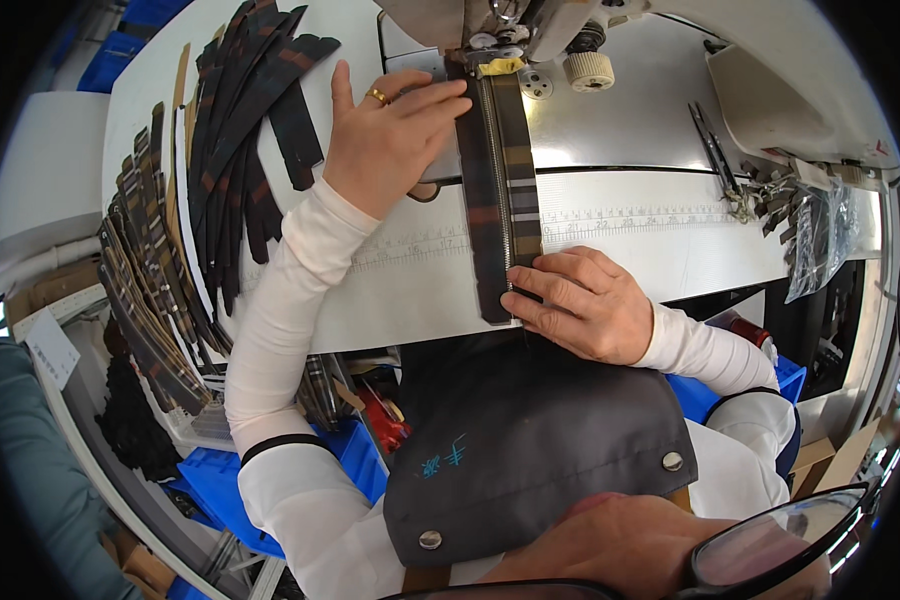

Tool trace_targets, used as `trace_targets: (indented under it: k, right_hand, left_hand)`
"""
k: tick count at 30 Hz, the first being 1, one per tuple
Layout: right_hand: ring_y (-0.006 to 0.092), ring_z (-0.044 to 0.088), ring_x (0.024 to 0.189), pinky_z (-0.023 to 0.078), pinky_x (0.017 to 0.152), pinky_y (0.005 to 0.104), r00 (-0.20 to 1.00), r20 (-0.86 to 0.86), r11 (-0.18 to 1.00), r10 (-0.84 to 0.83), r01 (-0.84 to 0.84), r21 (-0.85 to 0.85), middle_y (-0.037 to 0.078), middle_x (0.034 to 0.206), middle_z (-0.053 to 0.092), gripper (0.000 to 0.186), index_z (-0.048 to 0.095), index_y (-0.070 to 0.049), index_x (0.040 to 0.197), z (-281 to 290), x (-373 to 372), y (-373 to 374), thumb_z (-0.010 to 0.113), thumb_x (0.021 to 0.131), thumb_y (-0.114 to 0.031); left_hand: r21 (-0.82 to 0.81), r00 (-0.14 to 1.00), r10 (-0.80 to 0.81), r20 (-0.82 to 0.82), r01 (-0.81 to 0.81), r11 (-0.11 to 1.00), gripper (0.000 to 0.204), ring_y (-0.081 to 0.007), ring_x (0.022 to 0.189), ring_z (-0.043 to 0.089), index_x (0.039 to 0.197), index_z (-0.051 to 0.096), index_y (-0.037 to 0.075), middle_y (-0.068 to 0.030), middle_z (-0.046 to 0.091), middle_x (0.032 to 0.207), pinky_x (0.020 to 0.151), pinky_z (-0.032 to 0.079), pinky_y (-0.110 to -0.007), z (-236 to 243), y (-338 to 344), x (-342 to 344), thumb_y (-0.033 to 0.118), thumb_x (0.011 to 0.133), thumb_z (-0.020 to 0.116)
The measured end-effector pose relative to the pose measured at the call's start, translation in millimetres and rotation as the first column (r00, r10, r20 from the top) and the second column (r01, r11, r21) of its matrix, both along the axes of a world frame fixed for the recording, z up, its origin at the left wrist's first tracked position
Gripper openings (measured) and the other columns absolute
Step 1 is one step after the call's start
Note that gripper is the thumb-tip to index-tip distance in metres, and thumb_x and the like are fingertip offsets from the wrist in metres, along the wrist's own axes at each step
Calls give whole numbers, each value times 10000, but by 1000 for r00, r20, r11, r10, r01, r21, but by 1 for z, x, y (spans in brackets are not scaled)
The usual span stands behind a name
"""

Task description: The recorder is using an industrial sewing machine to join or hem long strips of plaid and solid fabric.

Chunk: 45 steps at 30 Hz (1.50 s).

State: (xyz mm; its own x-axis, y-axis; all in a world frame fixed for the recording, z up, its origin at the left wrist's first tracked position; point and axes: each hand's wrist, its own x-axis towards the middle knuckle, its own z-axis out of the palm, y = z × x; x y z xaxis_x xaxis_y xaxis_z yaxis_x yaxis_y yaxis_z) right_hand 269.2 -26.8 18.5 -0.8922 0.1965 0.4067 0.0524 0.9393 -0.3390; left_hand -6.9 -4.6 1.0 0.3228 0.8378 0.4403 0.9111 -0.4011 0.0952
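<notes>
A zipper (494, 150) with metal teeth runs from the sewing machine's needle area (490, 52) toward the table's front edge. Dark fabric (480, 200) borders its left side, and a plaid strip (523, 190) borders its right. My left hand (395, 140), wearing a ring, stretches its fingers flat, their tips on the dark fabric just before the needle area. Near the front edge, my right hand (585, 305) closes its fingers on the zipper's near end. A yellow piece (500, 67) sits by the presser foot, which is partly hidden.
Piles of dark strips (255, 110) and plaid strips (145, 240) lie on the left of the white table (390, 300). At the right are tweezers (712, 145), metal zipper parts (770, 195) and a clear plastic bag (820, 240). Blue bins (220, 490) stand below.
</notes>
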Motion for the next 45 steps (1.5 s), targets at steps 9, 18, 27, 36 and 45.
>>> trace_targets:
  k: [9,18,27,36,45]
  right_hand:
    - [236,556,986,479,830,343,1000,23,1000,14,-14,-2,103,1117,601,380,654,-19,1054,3,-3,7,622,689,-120]
    - [218,575,949,487,783,318,999,-12,999,35,-35,36,97,1090,612,379,660,-17,1048,-3,-4,9,632,682,-114]
    - [232,577,922,514,746,334,1000,10,999,12,-13,42,88,1123,610,418,678,-37,1051,0,-10,24,655,634,-52]
    - [236,583,938,510,768,327,1000,-10,994,-21,22,103,88,1114,621,418,679,-38,1051,0,-17,37,654,634,-49]
    - [235,575,946,489,796,335,1000,5,988,-13,12,152,92,1127,602,365,649,-34,1070,0,-24,55,615,717,-119]
  left_hand:
    - [45,998,50,39,-51,998,370,-133,1034,560,1049,691,177,112,635,1136,1015,197,-662,3,-7,11,405,757,695]
    - [65,997,47,66,-51,997,298,-118,1024,560,1020,698,154,117,639,1122,1015,193,-668,0,-7,11,334,782,691]
    - [42,998,47,35,-48,998,329,-125,1019,576,1049,691,145,92,643,1149,1008,191,-660,1,-10,15,334,780,697]
    - [112,999,40,13,-41,993,293,-112,974,584,998,690,150,105,649,1100,983,233,-674,-2,-9,16,314,756,711]
    - [4,997,69,23,-69,998,302,-131,1035,564,1099,687,158,84,629,1194,1020,188,-621,2,-12,17,277,823,669]
